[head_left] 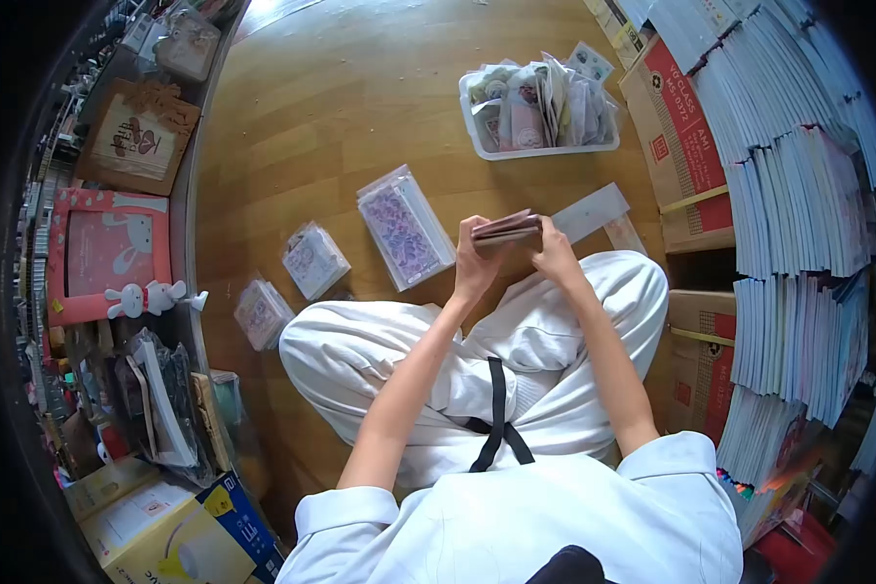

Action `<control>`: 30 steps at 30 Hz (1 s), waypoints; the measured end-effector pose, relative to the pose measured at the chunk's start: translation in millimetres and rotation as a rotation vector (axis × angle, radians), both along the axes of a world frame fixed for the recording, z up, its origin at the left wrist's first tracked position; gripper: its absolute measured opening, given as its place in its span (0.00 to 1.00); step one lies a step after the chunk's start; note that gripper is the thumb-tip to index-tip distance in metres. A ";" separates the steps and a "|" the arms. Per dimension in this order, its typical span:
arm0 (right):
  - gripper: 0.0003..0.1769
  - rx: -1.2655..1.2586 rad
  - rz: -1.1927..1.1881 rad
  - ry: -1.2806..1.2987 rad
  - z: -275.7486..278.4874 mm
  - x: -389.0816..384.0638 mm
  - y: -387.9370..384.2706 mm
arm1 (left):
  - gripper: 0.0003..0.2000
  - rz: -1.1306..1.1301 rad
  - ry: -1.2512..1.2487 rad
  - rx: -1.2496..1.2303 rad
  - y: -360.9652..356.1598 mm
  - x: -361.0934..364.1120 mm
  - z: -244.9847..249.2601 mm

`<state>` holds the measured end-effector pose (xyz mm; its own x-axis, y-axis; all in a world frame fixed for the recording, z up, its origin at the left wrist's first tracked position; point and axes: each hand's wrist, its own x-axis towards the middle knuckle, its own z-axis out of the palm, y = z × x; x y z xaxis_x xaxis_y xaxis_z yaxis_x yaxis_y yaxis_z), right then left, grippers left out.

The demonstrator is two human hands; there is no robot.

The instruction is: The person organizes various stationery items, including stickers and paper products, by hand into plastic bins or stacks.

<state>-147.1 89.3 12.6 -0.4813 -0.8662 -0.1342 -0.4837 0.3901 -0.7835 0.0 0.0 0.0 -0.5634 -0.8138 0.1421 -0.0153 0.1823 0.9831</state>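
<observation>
Between both hands, above my crossed legs, is a small stack of thin brownish-pink cards or packets; their exact kind is hard to tell. My left hand grips the stack's left end with bent fingers. At its right end, my right hand pinches it. Left of my hands on the floor stands a tall pile of purple-patterned packets in clear wrap. Two smaller piles lie further left: a pale packet pile and a pinkish packet pile. Just beyond my right hand lies a translucent flat strip.
A white plastic bin full of packets stands ahead on the wooden floor. Cardboard boxes and stacked booklets line the right. The left shelf holds a pink rabbit frame, a wooden frame and a yellow box.
</observation>
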 end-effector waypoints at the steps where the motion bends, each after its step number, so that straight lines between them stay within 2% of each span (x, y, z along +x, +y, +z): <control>1: 0.36 -0.011 -0.009 -0.010 -0.4 5.4 0.3 | 0.25 0.007 -0.011 -0.054 -1.3 4.0 -1.4; 5: 0.35 -0.025 -0.054 -0.003 8.7 0.2 3.4 | 0.27 0.037 -0.001 -0.150 3.2 -9.1 -17.6; 8: 0.34 -0.078 -0.070 -0.164 3.2 -1.0 -4.2 | 0.27 -0.014 -0.027 -0.061 -1.7 -6.2 -10.8; 11: 0.32 -0.123 -0.115 -0.171 -16.1 5.0 -1.5 | 0.28 0.021 0.020 -0.027 -0.1 -8.1 -11.8; 14: 0.25 -0.215 -0.153 -0.044 -25.9 9.6 -2.0 | 0.22 0.021 0.037 0.013 0.7 -8.5 -10.9; 17: 0.21 -0.098 -0.168 -0.162 9.2 1.7 -5.3 | 0.17 -0.051 -0.007 0.182 -0.2 -6.8 -3.6; 20: 0.18 -0.096 -0.201 -0.206 -15.2 -8.6 -5.9 | 0.14 -0.029 0.024 0.143 -2.1 -8.7 -2.2; 23: 0.14 -0.083 -0.316 -0.038 -13.4 -4.0 -2.5 | 0.15 -0.049 0.045 0.151 -2.0 -9.0 -2.2; 26: 0.09 -0.074 -0.292 -0.104 4.2 -7.3 -0.8 | 0.15 -0.059 0.058 0.167 -3.1 -9.0 -4.5; 30: 0.05 -0.259 -0.246 0.056 14.8 -2.2 -4.7 | 0.15 -0.062 0.045 0.154 -3.7 -8.2 -2.2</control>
<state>-149.3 84.6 27.4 -0.6796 -0.7256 0.1076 -0.4456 0.2918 -0.8463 -8.2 -3.7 -2.2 -0.6094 -0.7917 0.0441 0.0355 0.0283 0.9990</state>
